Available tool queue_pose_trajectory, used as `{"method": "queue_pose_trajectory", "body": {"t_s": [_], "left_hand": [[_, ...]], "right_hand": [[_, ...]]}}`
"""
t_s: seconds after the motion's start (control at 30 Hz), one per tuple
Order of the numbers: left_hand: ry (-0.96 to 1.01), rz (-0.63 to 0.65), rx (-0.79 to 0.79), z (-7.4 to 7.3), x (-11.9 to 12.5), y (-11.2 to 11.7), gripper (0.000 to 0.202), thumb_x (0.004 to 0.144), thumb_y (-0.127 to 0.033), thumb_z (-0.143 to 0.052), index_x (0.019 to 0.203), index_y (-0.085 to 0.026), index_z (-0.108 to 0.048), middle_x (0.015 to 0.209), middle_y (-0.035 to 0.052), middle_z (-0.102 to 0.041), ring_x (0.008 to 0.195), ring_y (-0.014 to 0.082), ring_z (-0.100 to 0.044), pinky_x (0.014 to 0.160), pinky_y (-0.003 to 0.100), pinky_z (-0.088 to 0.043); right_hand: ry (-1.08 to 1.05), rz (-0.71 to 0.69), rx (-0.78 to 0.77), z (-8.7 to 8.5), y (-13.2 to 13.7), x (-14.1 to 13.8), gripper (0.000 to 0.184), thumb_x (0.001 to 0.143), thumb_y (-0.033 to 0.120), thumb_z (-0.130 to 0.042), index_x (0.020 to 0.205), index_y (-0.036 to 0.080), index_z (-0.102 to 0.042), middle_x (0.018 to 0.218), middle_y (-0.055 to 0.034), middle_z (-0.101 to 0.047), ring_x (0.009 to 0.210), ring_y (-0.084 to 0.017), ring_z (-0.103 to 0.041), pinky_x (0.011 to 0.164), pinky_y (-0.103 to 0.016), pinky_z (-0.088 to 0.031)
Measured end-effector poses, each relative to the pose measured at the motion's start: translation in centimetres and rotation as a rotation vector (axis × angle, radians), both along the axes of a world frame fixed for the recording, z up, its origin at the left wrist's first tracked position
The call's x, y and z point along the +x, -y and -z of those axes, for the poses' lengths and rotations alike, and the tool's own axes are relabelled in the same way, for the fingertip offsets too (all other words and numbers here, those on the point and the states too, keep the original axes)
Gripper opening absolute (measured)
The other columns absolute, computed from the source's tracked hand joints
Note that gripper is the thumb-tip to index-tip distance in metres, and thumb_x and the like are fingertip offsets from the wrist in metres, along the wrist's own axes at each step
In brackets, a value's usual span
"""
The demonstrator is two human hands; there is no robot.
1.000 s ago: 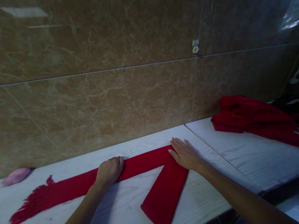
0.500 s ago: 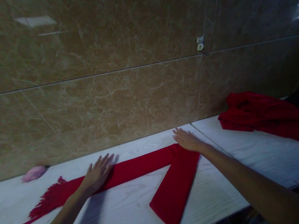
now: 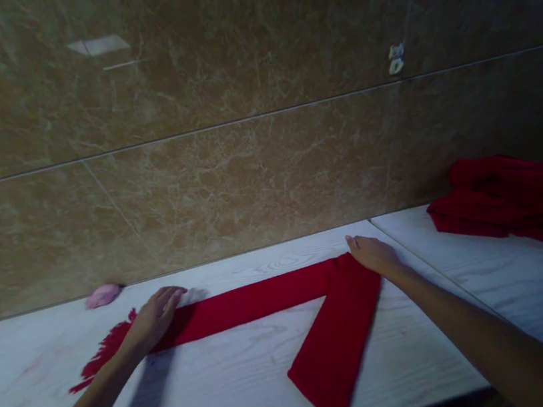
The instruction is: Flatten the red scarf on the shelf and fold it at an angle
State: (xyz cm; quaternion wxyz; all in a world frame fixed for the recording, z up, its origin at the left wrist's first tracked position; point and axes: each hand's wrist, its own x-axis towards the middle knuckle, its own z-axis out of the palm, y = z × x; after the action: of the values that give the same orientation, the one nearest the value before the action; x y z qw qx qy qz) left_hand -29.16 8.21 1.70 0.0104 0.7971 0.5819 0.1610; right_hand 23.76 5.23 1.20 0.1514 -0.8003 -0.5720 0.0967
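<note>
A red scarf [image 3: 259, 299] lies on a white wood-grain table. At its left end is a fringe [image 3: 105, 351]; at the right it bends at a fold, and a wide flap slants down toward the front edge. My left hand [image 3: 156, 317] rests over the scarf beside the fringe, palm down, its fingers extended and slightly bent. Up at the folded corner is my right hand [image 3: 374, 255], its fingers curled in against the cloth. The parts of the scarf beneath both hands are hidden.
A pink lump [image 3: 103, 295] sits against the tiled wall [image 3: 248, 180] at the back left. More red cloth [image 3: 513, 196] is heaped at the right, beyond a seam in the white table [image 3: 227, 391]. A small white fixture [image 3: 395, 59] is on the wall.
My left hand has slid along the scarf toward the fringe. My right hand's fingers, flat before, are now curled at the folded corner. The view has shifted left.
</note>
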Motion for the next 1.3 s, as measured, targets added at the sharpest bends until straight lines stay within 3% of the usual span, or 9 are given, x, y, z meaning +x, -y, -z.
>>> {"method": "queue_pose_trajectory", "body": {"t_s": [0.07,0.2,0.3,0.4,0.6,0.7,0.83,0.97,1.3], "left_hand": [[0.036,0.027,0.002,-0.1,1.2,-0.2,0.063,0.098,-0.058,-0.026,0.111,-0.020,-0.075,0.119,0.0115,-0.075,0.112,0.0264,-0.068,0.107,0.038,-0.050],[0.099,0.176,-0.036,0.4,5.5,0.7,0.058,0.100,-0.054,-0.031,0.118,-0.019,-0.073,0.122,0.0125,-0.074,0.114,0.0253,-0.067,0.106,0.038,-0.050],[0.092,0.251,-0.030,0.9,7.7,1.5,0.052,0.101,-0.050,-0.034,0.106,-0.018,-0.075,0.110,0.0127,-0.074,0.104,0.0243,-0.067,0.099,0.037,-0.053],[0.099,0.232,-0.008,1.2,8.0,1.8,0.050,0.101,-0.050,-0.036,0.099,-0.020,-0.076,0.105,0.0116,-0.074,0.099,0.0239,-0.067,0.094,0.037,-0.055],[0.134,0.212,-0.030,1.2,6.4,1.3,0.057,0.098,-0.059,-0.036,0.106,-0.021,-0.077,0.115,0.0117,-0.074,0.108,0.0259,-0.067,0.101,0.039,-0.053],[0.166,0.127,-0.078,0.8,6.1,0.5,0.059,0.096,-0.063,-0.035,0.102,-0.020,-0.076,0.111,0.0110,-0.076,0.104,0.0258,-0.069,0.098,0.037,-0.053],[0.133,0.076,-0.098,0.3,7.8,-0.5,0.053,0.094,-0.058,-0.038,0.096,-0.020,-0.074,0.103,0.0109,-0.075,0.094,0.0251,-0.069,0.091,0.034,-0.054],[0.061,0.186,-0.074,-0.2,13.4,-1.0,0.048,0.100,-0.048,-0.037,0.100,-0.019,-0.075,0.105,0.0118,-0.073,0.098,0.0246,-0.067,0.092,0.034,-0.051],[0.165,0.463,-0.113,-0.2,33.9,-2.0,0.042,0.106,-0.034,-0.036,0.107,-0.014,-0.073,0.111,0.0131,-0.073,0.102,0.0227,-0.067,0.092,0.032,-0.050]], "right_hand": [[0.031,0.022,-0.023,0.0,0.1,-1.0,0.059,0.107,0.045,-0.025,0.113,0.011,-0.074,0.116,-0.0252,-0.072,0.114,-0.038,-0.068,0.098,-0.053,-0.049],[0.073,0.035,-0.042,0.2,0.1,-2.6,0.060,0.107,0.046,-0.028,0.111,0.011,-0.076,0.114,-0.0260,-0.072,0.112,-0.038,-0.069,0.095,-0.051,-0.051],[0.091,0.039,-0.046,0.1,0.0,-2.7,0.060,0.107,0.046,-0.028,0.112,0.012,-0.077,0.116,-0.0254,-0.072,0.112,-0.038,-0.069,0.095,-0.050,-0.051],[0.100,0.057,-0.055,-0.1,0.0,-2.4,0.062,0.107,0.048,-0.027,0.114,0.012,-0.076,0.117,-0.0250,-0.072,0.113,-0.037,-0.069,0.097,-0.049,-0.050],[0.087,0.099,-0.068,-0.2,0.2,-1.7,0.072,0.108,0.050,-0.017,0.115,0.008,-0.075,0.117,-0.0268,-0.071,0.114,-0.037,-0.068,0.096,-0.046,-0.051],[0.082,0.096,-0.063,0.0,0.2,-1.7,0.070,0.108,0.050,-0.020,0.115,0.007,-0.074,0.118,-0.0269,-0.071,0.114,-0.038,-0.068,0.095,-0.047,-0.052],[0.089,0.092,-0.056,0.1,0.2,-1.7,0.067,0.108,0.050,-0.023,0.115,0.007,-0.074,0.117,-0.0264,-0.071,0.114,-0.038,-0.068,0.096,-0.047,-0.051],[0.098,0.099,-0.056,-0.1,0.2,-1.9,0.069,0.108,0.052,-0.020,0.115,0.009,-0.074,0.117,-0.0251,-0.072,0.116,-0.036,-0.068,0.097,-0.045,-0.051],[0.088,0.042,-0.029,0.0,0.3,-2.1,0.073,0.110,0.048,-0.015,0.113,0.007,-0.076,0.114,-0.0237,-0.073,0.114,-0.034,-0.069,0.093,-0.039,-0.050]]}}
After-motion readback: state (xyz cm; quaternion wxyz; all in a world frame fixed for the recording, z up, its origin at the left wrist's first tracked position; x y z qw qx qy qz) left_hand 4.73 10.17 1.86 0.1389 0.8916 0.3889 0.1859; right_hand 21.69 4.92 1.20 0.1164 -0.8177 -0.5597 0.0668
